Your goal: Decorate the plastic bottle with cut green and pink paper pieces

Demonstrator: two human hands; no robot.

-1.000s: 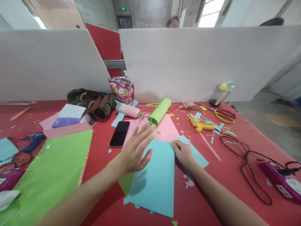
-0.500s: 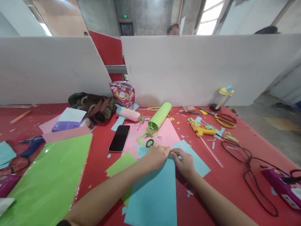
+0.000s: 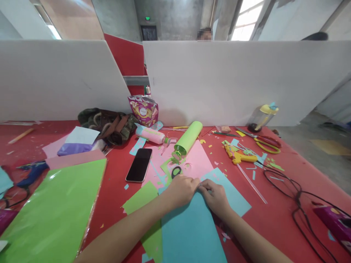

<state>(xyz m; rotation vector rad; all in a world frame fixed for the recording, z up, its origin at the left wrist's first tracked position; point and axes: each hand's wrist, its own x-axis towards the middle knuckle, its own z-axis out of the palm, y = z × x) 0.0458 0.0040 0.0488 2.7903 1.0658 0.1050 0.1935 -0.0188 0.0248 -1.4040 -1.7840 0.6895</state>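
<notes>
A light-blue sheet of paper (image 3: 189,230) lies before me on the red table, slightly bent near its far edge. My left hand (image 3: 184,190) is closed on the sheet's far edge, knuckles up. Beside it, the fingertips of my right hand (image 3: 215,195) pinch the same edge, almost touching the left fingers. Just beyond my left hand is a black ring handle (image 3: 176,171); what it belongs to is hidden. A second blue sheet (image 3: 233,197) sits under and right of my right hand, and green paper (image 3: 144,199) is at the left.
Farther back lie a green paper-wrapped cylinder (image 3: 189,137), a pink bottle shape (image 3: 150,135) and a phone (image 3: 139,164). To the right are a yellow glue gun (image 3: 241,157) with its cable, and scissors (image 3: 267,142). Green sheets in plastic (image 3: 57,204) cover the left. A white panel (image 3: 219,80) stands behind.
The near end of the blue sheet has swung right, so it lies turned under my hands. Both hands remain together at its far edge. The view has shifted slightly.
</notes>
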